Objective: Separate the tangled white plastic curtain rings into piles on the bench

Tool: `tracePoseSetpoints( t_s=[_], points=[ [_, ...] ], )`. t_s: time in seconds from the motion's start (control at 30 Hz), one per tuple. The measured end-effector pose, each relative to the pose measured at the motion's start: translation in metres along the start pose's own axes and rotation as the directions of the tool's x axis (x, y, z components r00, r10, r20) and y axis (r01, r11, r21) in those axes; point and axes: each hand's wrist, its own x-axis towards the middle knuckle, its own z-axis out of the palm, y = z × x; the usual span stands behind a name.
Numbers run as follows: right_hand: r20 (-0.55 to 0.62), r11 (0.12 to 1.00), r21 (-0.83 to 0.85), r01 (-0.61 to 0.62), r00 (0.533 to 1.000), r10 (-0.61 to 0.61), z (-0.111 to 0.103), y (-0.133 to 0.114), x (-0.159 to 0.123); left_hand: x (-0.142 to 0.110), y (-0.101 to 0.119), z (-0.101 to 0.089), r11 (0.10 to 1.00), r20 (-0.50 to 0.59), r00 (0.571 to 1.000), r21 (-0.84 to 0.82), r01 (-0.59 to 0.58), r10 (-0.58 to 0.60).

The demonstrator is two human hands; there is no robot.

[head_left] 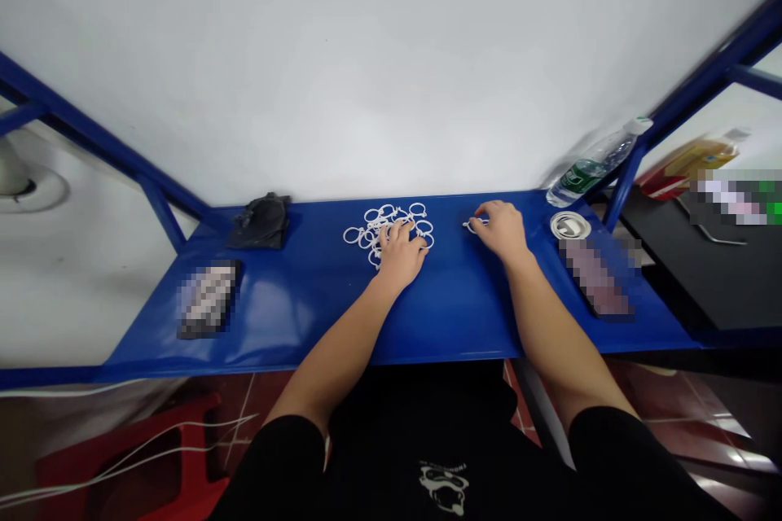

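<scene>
A loose pile of thin white plastic rings (379, 224), each with a small eyelet like a curtain ring, lies on the blue tabletop (452, 309). My left hand (400, 259) rests over the pile's right part, fingers spread and touching the rings; some are hidden beneath it. To the right, apart from the pile, my right hand (502, 229) has its thumb and fingers curled around a single white curtain ring (469, 225). Part of that ring is covered by the fingers.
A crumpled black plastic bag (264, 221) and a blurred-out phone-like object (209, 299) lie left. On the right are a water bottle (595, 167), a coiled white cable (569, 225) and another blurred object (595, 277). Blue frame bars (626, 187) flank the table; a white wall stands behind.
</scene>
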Motion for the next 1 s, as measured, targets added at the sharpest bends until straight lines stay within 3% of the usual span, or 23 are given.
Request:
tracePoseSetpoints(
  t_s=[0.07,0.13,0.2,0.33,0.57,0.67,0.8,1.0],
  points=[
    [0.004,0.979,0.112,0.171,0.985,-0.172,0.012,-0.014,-0.003,0.000,-0.001,0.002,0.999,-0.039,0.999,-0.035,-0.030,0.028],
    [0.049,0.923,0.184,0.339,0.934,-0.353,0.025,-0.027,-0.008,0.000,-0.002,0.004,0.997,-0.075,0.996,-0.053,-0.052,0.048],
    [0.081,0.890,0.207,0.405,0.900,-0.428,0.037,-0.037,-0.011,-0.001,-0.002,0.005,0.996,-0.099,0.994,-0.070,-0.053,0.046],
    [0.119,0.894,0.204,0.398,0.897,-0.426,0.046,-0.042,-0.012,-0.001,-0.004,0.006,0.995,-0.130,0.991,-0.102,-0.021,0.008],
    [0.159,0.896,0.247,0.370,0.896,-0.414,0.041,-0.036,-0.008,0.000,-0.012,0.003,0.994,-0.169,0.983,-0.086,0.061,-0.075],
    [0.119,0.880,0.336,0.335,0.912,-0.393,0.038,-0.038,-0.010,0.001,-0.010,0.000,0.990,-0.186,0.978,-0.123,0.073,-0.095],
    [0.028,0.830,0.478,0.286,0.940,-0.339,0.030,-0.046,-0.013,0.002,-0.003,-0.007,0.979,-0.214,0.975,-0.204,0.014,-0.059],
    [0.072,0.799,0.505,0.326,0.907,-0.416,0.026,-0.054,-0.018,0.003,0.002,-0.014,0.958,-0.256,0.966,-0.273,-0.090,0.017]
  ],
)
